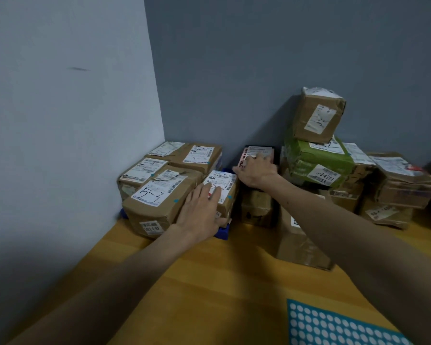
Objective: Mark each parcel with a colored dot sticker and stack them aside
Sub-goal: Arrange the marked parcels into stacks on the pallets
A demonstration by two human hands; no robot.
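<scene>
Resting flat with fingers straight and slightly spread, the left hand (199,212) presses on the small labelled parcel (223,180) at the right edge of the dot-marked stack (157,188) in the far left corner. The right hand (255,173) lies with fingers extended over the dark parcel (255,150) against the far wall, between that stack and the green parcel (319,158). The dot sticker sheet (334,324) lies on the wooden surface (209,282), near right.

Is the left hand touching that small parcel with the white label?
Touching. The head view shows the left hand with fingers flat on the small parcel, thumb against its side.
</scene>
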